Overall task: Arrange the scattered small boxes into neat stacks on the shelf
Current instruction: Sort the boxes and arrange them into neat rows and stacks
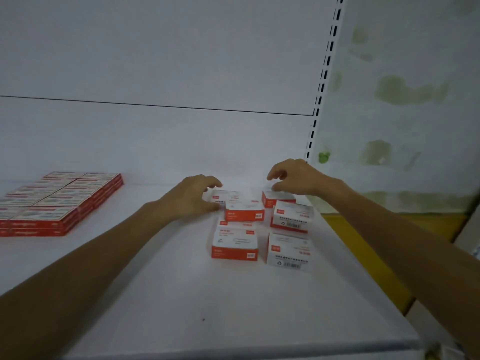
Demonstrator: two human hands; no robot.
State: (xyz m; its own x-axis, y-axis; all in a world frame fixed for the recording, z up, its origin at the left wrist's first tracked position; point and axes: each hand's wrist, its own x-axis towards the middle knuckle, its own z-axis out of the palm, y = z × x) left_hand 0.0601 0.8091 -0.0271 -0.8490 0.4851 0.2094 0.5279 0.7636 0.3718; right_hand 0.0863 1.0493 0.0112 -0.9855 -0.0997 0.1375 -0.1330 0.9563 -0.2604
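The left hand (192,197) is held as a claw over the back-left box (225,198) of the cluster. Its fingers (211,183) are curved above that box's far edge, and the thumb is laid low at the near side, close against the left end of the centre box (244,211). Whether the back-left box is truly grasped or only covered cannot be told. The right hand (294,178) is kept loose, its fingers curved and apart with nothing enclosed. It is poised directly over the back-right box (278,199), the thumb tip being brought down to the level of the lid; contact there cannot be told.

The centre box is found between the two hands, red side turned toward the person. Just on the wrist side of the right hand a barcode box (292,216) is set beside the back-right box, and nearer the person again a front-right box (288,252) is laid with its own barcode face up. On the wrist side of the left thumb a front-left box (235,242) is seen, with a further box partly hidden behind it. All of these white-and-red boxes are gathered closely, unstacked and at differing angles, on the white shelf (155,281).

Well apart from the grip, outward of the left forearm, flat red packs (59,203) are ranged in an even, layered block on the same shelf. Beyond the right hand a slotted upright (324,74) is seen at the shelf's end
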